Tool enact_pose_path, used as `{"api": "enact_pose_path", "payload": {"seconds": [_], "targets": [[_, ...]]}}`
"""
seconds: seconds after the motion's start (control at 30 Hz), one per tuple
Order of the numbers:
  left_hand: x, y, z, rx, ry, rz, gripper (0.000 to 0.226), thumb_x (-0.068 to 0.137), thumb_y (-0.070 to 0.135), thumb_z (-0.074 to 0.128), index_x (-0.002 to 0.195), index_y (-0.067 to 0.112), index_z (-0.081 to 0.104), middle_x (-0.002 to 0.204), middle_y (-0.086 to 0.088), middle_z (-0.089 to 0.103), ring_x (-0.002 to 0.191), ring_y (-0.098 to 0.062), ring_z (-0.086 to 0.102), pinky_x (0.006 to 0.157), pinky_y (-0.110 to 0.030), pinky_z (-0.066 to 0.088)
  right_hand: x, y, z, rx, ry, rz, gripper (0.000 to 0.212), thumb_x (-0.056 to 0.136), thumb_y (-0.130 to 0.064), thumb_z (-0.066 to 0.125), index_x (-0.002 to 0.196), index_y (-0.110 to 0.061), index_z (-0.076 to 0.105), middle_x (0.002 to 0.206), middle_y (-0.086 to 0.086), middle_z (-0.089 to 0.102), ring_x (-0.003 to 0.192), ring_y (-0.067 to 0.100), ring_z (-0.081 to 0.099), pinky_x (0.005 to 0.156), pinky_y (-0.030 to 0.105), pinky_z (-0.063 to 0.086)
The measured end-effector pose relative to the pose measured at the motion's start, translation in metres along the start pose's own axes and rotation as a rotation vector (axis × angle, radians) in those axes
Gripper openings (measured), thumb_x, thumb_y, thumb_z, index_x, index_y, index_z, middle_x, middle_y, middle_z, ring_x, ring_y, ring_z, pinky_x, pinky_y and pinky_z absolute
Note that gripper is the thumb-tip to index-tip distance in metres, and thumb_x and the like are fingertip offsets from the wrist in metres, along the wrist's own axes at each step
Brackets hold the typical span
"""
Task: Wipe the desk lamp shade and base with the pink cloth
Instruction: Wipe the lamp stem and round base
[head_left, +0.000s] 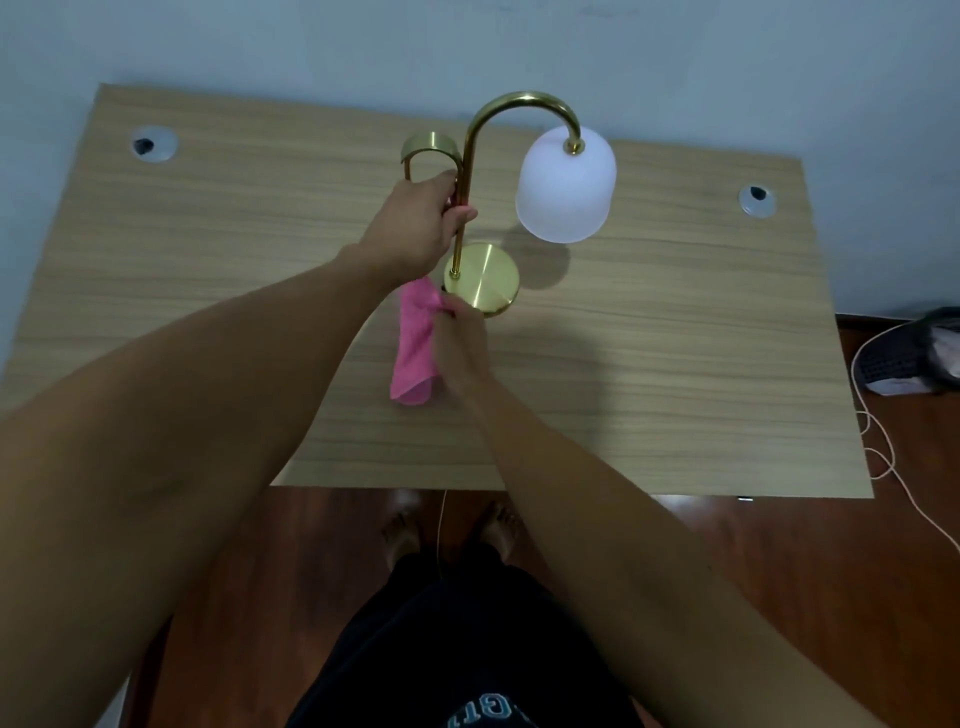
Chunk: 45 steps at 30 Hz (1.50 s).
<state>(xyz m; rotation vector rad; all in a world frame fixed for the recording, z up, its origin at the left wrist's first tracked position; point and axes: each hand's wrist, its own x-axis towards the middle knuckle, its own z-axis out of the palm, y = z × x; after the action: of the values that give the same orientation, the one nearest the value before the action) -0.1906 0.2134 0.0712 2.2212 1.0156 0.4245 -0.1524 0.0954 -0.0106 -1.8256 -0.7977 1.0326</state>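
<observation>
On the wooden desk (649, 364) stands the brass desk lamp (470, 156), its white shade (565, 187) right of the stem that the left hand (415, 228) grips, its round base (483, 280) beside the pink cloth (413, 348) pinched by the right hand (460, 338).

Brass desk lamp (467, 208) upright mid-desk, frosted white shade (565, 187) hanging, pink cloth (414, 345) beside round base (483, 278)

Left hand (415, 223) closed in a grip; right hand (460, 338) pinching, forearms crossing.
</observation>
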Motion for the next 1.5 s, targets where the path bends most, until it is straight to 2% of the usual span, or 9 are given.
{"api": "enact_pose_path", "payload": {"seconds": [0.13, 0.27, 0.4, 0.53, 0.7, 0.9, 1.2, 1.37, 1.5], "targets": [[0.0, 0.002, 0.001, 0.016, 0.009, 0.001, 0.027, 0.102, 0.029, 0.056, 0.114, 0.005, 0.061, 0.1, -0.015, 0.074, 0.092, -0.03, 0.073, 0.085, -0.048, 0.059, 0.028, 0.003, -0.042, -0.004, 0.001, 0.083, 0.033, 0.097, 0.001, 0.045, 0.121, 0.004, 0.067, 0.096, 0.008, 0.066, 0.089, 0.023, 0.064, 0.07, 0.028, 0.051], [0.001, 0.001, 0.001, 0.005, 0.009, -0.009, 0.026, 0.102, 0.028, 0.057, 0.114, 0.006, 0.061, 0.1, -0.014, 0.074, 0.091, -0.03, 0.073, 0.084, -0.048, 0.059, 0.051, 0.017, -0.069, -0.194, 0.149, -0.039, 0.039, 0.103, -0.002, 0.044, 0.141, -0.001, 0.053, 0.132, 0.021, 0.062, 0.122, 0.034, 0.059, 0.104, 0.043, 0.051], [0.002, 0.0, 0.002, -0.009, 0.004, -0.018, 0.026, 0.102, 0.028, 0.056, 0.117, 0.007, 0.06, 0.101, -0.012, 0.073, 0.091, -0.027, 0.074, 0.085, -0.047, 0.06, 0.054, 0.031, -0.074, -0.326, 0.264, -0.252, 0.028, 0.089, 0.009, 0.052, 0.115, 0.004, 0.06, 0.113, 0.021, 0.062, 0.103, 0.031, 0.062, 0.094, 0.05, 0.056], [0.002, -0.002, 0.004, -0.014, 0.004, -0.003, 0.025, 0.103, 0.028, 0.055, 0.116, 0.008, 0.06, 0.1, -0.012, 0.073, 0.091, -0.026, 0.073, 0.085, -0.047, 0.06, 0.055, 0.052, -0.055, -0.713, 0.256, -0.504, 0.05, 0.098, -0.026, 0.036, 0.113, 0.01, 0.067, 0.107, 0.024, 0.069, 0.091, 0.035, 0.069, 0.077, 0.048, 0.062], [0.006, -0.011, 0.01, -0.015, 0.024, 0.02, 0.028, 0.102, 0.03, 0.055, 0.116, 0.007, 0.061, 0.099, -0.012, 0.073, 0.09, -0.026, 0.073, 0.084, -0.047, 0.06, 0.059, 0.076, -0.024, -1.116, 0.304, -0.448, 0.076, 0.1, -0.057, 0.035, 0.142, 0.005, 0.052, 0.145, 0.025, 0.054, 0.134, 0.041, 0.053, 0.112, 0.057, 0.039], [0.007, -0.014, 0.009, -0.009, 0.01, 0.038, 0.032, 0.1, 0.034, 0.053, 0.114, 0.007, 0.061, 0.097, -0.012, 0.074, 0.088, -0.027, 0.073, 0.082, -0.049, 0.06, 0.065, 0.078, -0.016, -1.189, 0.301, -0.352, 0.077, 0.106, -0.059, 0.025, 0.147, 0.002, 0.049, 0.152, 0.023, 0.05, 0.141, 0.042, 0.047, 0.118, 0.065, 0.028], [0.006, -0.013, 0.006, 0.015, -0.007, 0.012, 0.036, 0.098, 0.038, 0.052, 0.115, 0.008, 0.06, 0.099, -0.011, 0.074, 0.092, -0.029, 0.072, 0.083, -0.048, 0.059, 0.062, 0.098, -0.071, -1.297, 0.291, -0.648, 0.078, 0.1, -0.066, 0.041, 0.151, -0.008, 0.047, 0.157, 0.011, 0.047, 0.136, 0.038, 0.051, 0.108, 0.059, 0.038], [0.008, -0.012, 0.007, 0.068, 0.0, 0.001, 0.029, 0.101, 0.035, 0.054, 0.114, 0.01, 0.06, 0.099, -0.01, 0.074, 0.092, -0.028, 0.071, 0.083, -0.046, 0.059, 0.057, 0.1, -0.094, -1.356, 0.293, -0.523, 0.068, 0.093, -0.045, 0.062, 0.146, -0.006, 0.05, 0.143, 0.01, 0.055, 0.118, 0.033, 0.059, 0.086, 0.045, 0.045], [-0.001, -0.006, 0.004, -0.028, -0.008, -0.077, 0.027, 0.099, 0.031, 0.058, 0.118, 0.013, 0.06, 0.108, -0.008, 0.071, 0.101, -0.026, 0.068, 0.091, -0.046, 0.057, 0.047, 0.088, -0.11, -1.157, 0.361, -0.318, 0.066, 0.097, -0.037, 0.052, 0.151, -0.001, 0.039, 0.151, 0.015, 0.048, 0.103, 0.034, 0.061, 0.079, 0.045, 0.05]]}}
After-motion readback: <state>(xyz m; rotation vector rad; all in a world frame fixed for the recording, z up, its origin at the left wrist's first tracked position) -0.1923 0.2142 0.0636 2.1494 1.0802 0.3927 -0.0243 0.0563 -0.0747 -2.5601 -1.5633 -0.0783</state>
